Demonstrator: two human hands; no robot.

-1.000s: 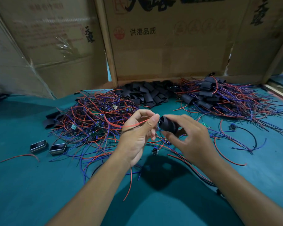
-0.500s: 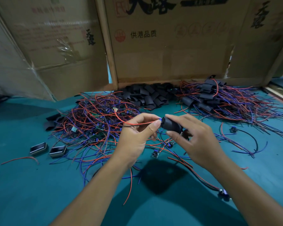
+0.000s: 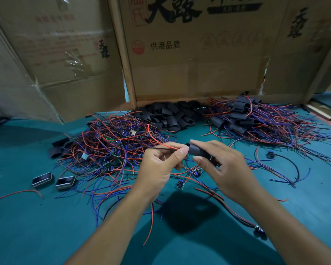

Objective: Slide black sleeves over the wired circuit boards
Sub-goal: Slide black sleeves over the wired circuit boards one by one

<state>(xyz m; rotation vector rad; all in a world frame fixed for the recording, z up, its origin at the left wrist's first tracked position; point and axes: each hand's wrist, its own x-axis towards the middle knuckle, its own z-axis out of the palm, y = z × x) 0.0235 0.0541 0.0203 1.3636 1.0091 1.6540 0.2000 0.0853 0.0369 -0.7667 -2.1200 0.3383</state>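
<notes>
Landmark: the black sleeve [image 3: 199, 151] held above the teal table [image 3: 36, 226], in the middle of the head view.
Right hand: the right hand [image 3: 225, 169] grasps the black sleeve, forefinger laid along its top and thumb under it; the sleeve's open end points left toward the other hand.
Left hand: the left hand [image 3: 161, 167] sits just left of the sleeve, thumb and forefinger pinching a red wire [image 3: 153, 136] and a thin dark wire right at the sleeve's mouth, fingertips touching or nearly touching the sleeve.
Circuit board: whatever is inside the sleeve is hidden, so I cannot tell how far a board has gone in.
Unsleeved pile: a tangle of wired boards [image 3: 111, 150] lies left of the sleeve and beyond the left hand.
Spare sleeves: a heap of loose black sleeves [image 3: 172, 115] lies behind the held sleeve, against the cardboard boxes [image 3: 199, 64].
Finished pile: sleeved boards with wires [image 3: 256, 121] lie behind and to the right of the held sleeve.
Small parts: two dark rectangular pieces [image 3: 54, 180] rest well left of the sleeve, on the near side of the tangle.
</notes>
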